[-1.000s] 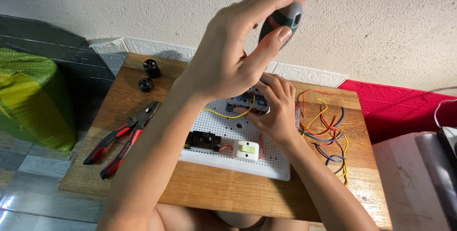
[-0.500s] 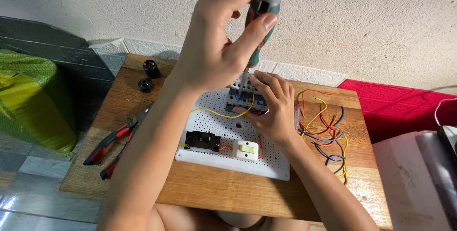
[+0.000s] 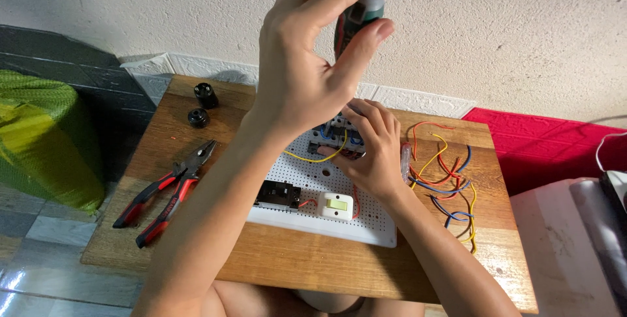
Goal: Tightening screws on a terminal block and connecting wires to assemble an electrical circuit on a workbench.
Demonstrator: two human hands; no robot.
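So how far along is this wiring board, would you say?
Partly done. A black part and a white switch already sit on the white pegboard, with a yellow wire run. In hand: the left hand holds a screwdriver above the terminal block, which the right hand steadies. Left: loose wires lie unconnected beside the board.

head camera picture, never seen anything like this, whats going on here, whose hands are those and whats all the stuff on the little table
The picture comes from a camera worn on a person's head, looking down at their own two bare hands. The left hand grips a green-handled screwdriver pointing down. The right hand rests on dark electrical parts on a white perforated plastic board. That board lies on a low wooden table, with red-handled pliers, two small black round parts and a tangle of loose coloured wires.
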